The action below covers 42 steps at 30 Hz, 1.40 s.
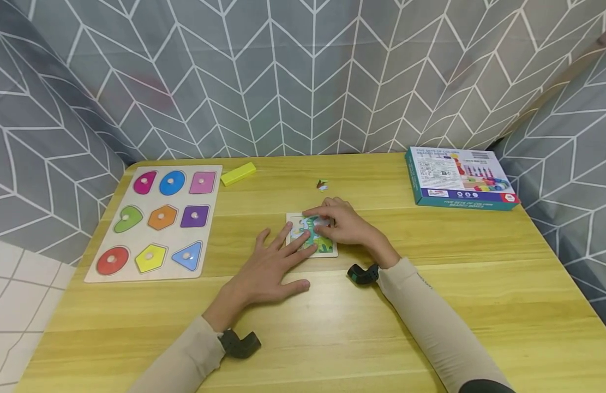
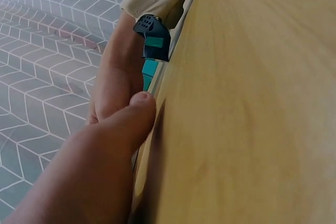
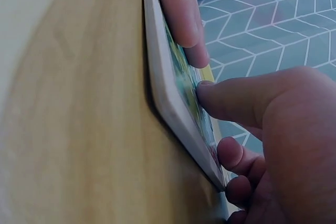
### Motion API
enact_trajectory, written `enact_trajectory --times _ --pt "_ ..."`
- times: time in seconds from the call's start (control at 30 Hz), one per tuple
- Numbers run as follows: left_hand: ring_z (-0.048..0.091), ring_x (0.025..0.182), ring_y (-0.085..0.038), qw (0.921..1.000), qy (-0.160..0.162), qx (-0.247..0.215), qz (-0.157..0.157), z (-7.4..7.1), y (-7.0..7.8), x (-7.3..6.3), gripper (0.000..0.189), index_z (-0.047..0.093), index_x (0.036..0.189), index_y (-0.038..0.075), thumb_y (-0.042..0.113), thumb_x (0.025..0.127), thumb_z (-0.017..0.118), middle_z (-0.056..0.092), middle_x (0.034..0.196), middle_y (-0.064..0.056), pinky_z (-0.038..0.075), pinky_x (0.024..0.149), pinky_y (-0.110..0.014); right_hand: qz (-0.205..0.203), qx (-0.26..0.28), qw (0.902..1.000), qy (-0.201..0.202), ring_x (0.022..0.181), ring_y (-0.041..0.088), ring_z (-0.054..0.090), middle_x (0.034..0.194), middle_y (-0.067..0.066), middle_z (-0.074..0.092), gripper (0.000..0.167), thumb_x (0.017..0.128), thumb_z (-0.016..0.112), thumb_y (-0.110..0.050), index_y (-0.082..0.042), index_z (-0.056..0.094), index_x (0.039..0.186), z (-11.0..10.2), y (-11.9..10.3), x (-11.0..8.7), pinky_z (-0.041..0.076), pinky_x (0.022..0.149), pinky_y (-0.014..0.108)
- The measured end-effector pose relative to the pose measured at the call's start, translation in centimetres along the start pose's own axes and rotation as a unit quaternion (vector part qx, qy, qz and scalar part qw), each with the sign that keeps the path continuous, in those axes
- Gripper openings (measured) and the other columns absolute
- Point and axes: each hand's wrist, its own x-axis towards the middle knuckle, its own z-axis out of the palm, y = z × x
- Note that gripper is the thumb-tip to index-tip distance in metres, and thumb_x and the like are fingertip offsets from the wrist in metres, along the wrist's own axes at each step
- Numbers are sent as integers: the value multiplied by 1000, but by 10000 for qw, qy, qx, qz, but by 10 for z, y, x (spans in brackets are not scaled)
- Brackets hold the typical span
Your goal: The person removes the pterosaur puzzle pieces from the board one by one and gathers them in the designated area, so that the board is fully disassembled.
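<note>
A small jigsaw puzzle (image 1: 327, 248) in a white-edged frame lies flat at mid-table, its picture green and light blue. My left hand (image 1: 270, 267) rests spread, fingertips on the puzzle's left and middle parts, thumb out on the wood. From the right, my right hand (image 1: 347, 224) reaches over the upper right of the puzzle, thumb and index finger bent around a puzzle piece that they mostly hide. In the right wrist view, the thumb (image 3: 226, 98) touches the picture and other fingers curl at the frame's edge (image 3: 184, 124). A loose puzzle piece (image 1: 322, 185) lies beyond the frame.
A wooden shape board (image 1: 211, 218) with knobbed coloured shapes lies at the left. Near its upper right corner is a yellow block (image 1: 239, 173). A teal-sided box (image 1: 462, 177) sits at the back right. A patterned grey curtain (image 1: 303, 76) hangs behind the table.
</note>
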Motion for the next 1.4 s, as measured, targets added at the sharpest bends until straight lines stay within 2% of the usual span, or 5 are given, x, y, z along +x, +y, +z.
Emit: enact_trajectory --times 0.4,0.87,0.97,1.1,1.4 --pt "3 161 -30 9998 -140 -15 -103 -2 0 1 74 26 161 40 72 96 40 15 171 11 5 122 -67 354 300 9989 -35 83 18 41 87 4 54 40 92 75 -17 -14 69 132 1 -2 1 26 79 36" --pt "5 161 -30 9999 -29 -110 -67 -4 0 1 74 28 161 39 70 96 44 20 171 8 7 121 -68 615 316 9973 -241 84 20 38 89 5 54 33 92 75 -15 -17 72 124 -3 -8 6 21 77 37" --pt "6 161 -30 9999 2 -113 -57 -4 -1 1 74 28 161 39 70 96 45 21 171 8 7 121 -68 681 357 9966 -284 85 20 38 90 4 54 36 92 75 -14 -18 70 127 -3 -9 7 21 77 37" --pt "5 161 -30 9999 16 -119 -55 -4 -1 0 74 28 161 39 71 96 45 21 171 8 7 121 -67 564 252 9974 -373 84 20 38 90 5 53 42 93 73 -14 -20 67 134 -5 -9 7 21 76 38" --pt "3 161 -29 9999 -16 -139 -51 -3 -2 0 75 26 161 40 71 96 45 19 171 9 5 121 -68 133 -172 9971 -732 85 19 37 96 4 52 41 94 68 -14 -26 69 133 -8 -8 10 20 77 38"
